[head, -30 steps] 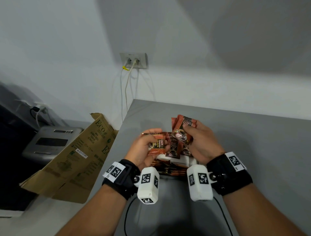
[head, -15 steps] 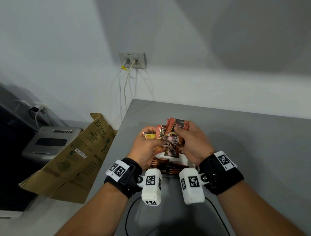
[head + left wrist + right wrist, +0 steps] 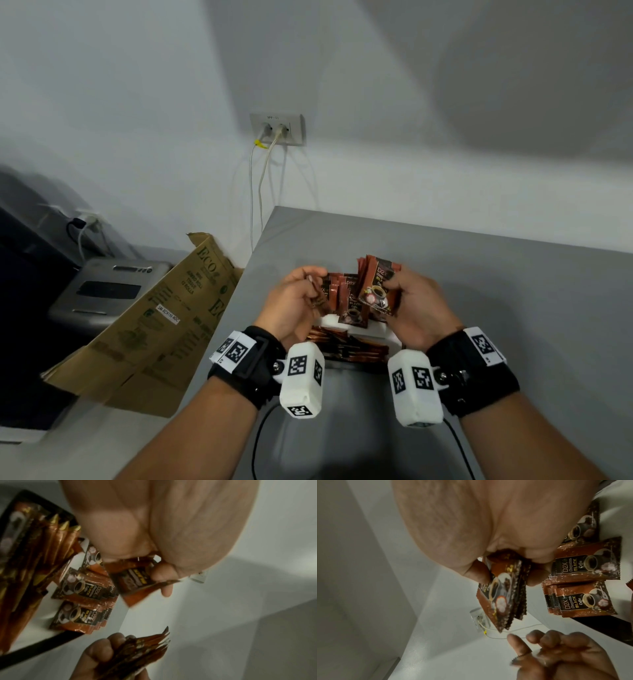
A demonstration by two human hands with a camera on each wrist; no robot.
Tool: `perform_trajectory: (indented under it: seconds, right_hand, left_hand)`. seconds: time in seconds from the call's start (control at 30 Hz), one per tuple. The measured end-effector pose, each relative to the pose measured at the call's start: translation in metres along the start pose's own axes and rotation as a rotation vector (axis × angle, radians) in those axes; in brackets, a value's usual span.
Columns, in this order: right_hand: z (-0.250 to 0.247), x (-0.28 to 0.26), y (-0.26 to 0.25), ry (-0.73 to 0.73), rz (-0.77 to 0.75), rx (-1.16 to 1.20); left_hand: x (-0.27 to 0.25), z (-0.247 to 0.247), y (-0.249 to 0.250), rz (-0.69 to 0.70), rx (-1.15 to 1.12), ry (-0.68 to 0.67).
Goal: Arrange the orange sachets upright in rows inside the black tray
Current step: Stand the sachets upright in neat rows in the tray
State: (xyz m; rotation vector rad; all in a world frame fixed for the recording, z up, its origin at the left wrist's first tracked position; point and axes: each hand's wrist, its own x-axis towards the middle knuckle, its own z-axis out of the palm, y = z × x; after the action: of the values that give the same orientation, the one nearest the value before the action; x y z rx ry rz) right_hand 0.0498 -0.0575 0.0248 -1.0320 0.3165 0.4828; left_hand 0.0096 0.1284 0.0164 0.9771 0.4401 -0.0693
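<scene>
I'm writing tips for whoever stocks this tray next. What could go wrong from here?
1. The right hand pinches a fanned bundle of sachets by one end; some could slip out.
2. The upright sachets in the black tray lean unsupported; setting more beside them could topple them.

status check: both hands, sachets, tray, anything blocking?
Left hand pinches one sachet. Right hand grips a sachet stack. Some sachets upright in black tray, rows unfinished. Nothing blocking.
</scene>
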Motion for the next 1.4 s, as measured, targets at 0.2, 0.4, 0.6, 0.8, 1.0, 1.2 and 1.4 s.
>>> perform_trajectory:
  seconds: [0.2, 0.4, 0.6, 0.8, 1.0, 1.2, 1.4]
  right_hand:
    - [0.001, -0.005, 0.009, -0.137, -0.067, -0.047]
    - [0.007, -0.006, 0.017, -0.100, -0.185, -0.313]
    - [0.016, -0.012, 0.013, -0.193, -0.425, -0.818]
    - [0.020, -0.016, 0.007, -0.187, -0.576, -1.345]
    - [0.032, -0.018, 0.002, -0.441, -0.632, -1.561]
    - [0.033, -0.015, 0.005, -0.480, -0.663, -1.536]
    - [0.029, -0.014, 0.001, -0.480, -0.606, -1.493]
  left_hand:
    - [0.008, -0.003, -0.008, 0.074, 0.107, 0.115]
    - [0.000, 0.010, -0.011, -0.017, -0.076, -0.008]
    - [-0.012, 0.014, -0.005, -0.158, -0.118, -0.268]
    - [-0.008, 0.007, -0.012, -0.188, -0.064, -0.201]
    - [-0.019, 0.011, -0.008, -0.245, -0.091, -0.313]
    - [-0.015, 0.013, -0.005, -0.209, -0.101, -0.303]
    - [-0.015, 0.014, -0.005, -0.150, -0.019, -0.315]
